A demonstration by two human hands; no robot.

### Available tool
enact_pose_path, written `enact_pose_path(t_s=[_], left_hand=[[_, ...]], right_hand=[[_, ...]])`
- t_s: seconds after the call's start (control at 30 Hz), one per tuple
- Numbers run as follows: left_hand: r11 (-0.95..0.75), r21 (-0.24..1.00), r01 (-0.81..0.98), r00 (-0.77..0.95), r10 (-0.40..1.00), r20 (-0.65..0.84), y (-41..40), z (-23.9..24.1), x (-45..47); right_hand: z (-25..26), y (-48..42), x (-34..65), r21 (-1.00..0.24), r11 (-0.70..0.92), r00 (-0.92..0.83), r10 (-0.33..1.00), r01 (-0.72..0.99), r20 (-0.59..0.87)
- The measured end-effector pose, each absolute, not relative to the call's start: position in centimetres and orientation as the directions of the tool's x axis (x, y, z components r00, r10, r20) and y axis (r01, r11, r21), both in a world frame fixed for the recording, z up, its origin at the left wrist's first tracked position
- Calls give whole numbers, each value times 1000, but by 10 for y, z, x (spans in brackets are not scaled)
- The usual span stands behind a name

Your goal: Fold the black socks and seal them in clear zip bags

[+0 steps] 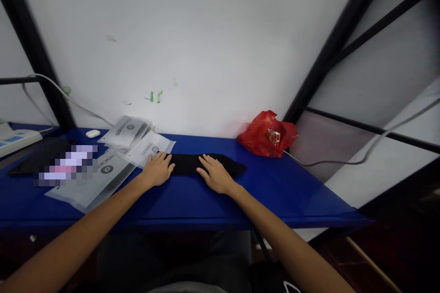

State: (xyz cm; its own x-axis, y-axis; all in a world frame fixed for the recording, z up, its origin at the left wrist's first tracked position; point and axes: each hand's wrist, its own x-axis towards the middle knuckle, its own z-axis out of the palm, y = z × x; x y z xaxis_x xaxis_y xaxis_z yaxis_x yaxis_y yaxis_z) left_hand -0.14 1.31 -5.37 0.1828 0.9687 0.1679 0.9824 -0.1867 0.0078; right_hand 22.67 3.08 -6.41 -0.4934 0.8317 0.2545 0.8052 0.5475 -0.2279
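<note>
Both hands are down flat on the blue tabletop [268,192], palms pressing on a black sock [187,164] that lies stretched out lengthwise near the wall. The left hand [158,169] sits on the sock's left end, fingers spread and open, its fingertips touching the edge of a white packet [151,146]. The right hand [215,175] rests flat around the sock's middle, fingers loosely spread, pinching nothing. The right end of the sock pokes out bare past that hand, pointing toward a crumpled red bag [266,135] that sits apart from it, against the wall. More packets fan out to the left, one long clear one [92,185] lying nearer the front edge, and a small white case [92,133] rests behind them beside a cable. Here's the risk as I read it: dark cloth on a slick top, held only by flat palms, could slide or bunch if either hand pushes sideways. The left hand is crowded too, so a sweep that way could well shove the packets and scatter the stack. That loose right end could fold under unnoticed.
</note>
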Motion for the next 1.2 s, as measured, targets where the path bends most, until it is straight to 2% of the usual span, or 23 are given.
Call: enact_pose_path(t_s=[0.13,0.33,0.6,0.77,1.0,1.1,1.2], left_hand=[[-163,56,985,152,976,156,17,-63,-6],[-176,90,980,160,974,160,16,-62,-8],[-232,120,965,226,972,64,19,-39,-18],[-164,84,983,171,982,-86,37,-13,-33],[-47,233,971,126,934,-335,61,0,-49],[-15,259,966,110,927,-360,62,3,-47],[-51,266,963,141,931,-335,54,9,-43]], right_hand=[[-69,46,253,-250,480,-461,877,841,131],[-70,63,284,-251,402,-385,916,881,114],[-61,76,318,-447,182,-179,983,876,48],[-65,79,320,-513,183,-161,983,839,87],[-68,77,320,-539,204,-157,979,817,132],[-66,75,319,-537,203,-154,979,819,136],[-66,73,319,-519,212,-156,976,828,150]])
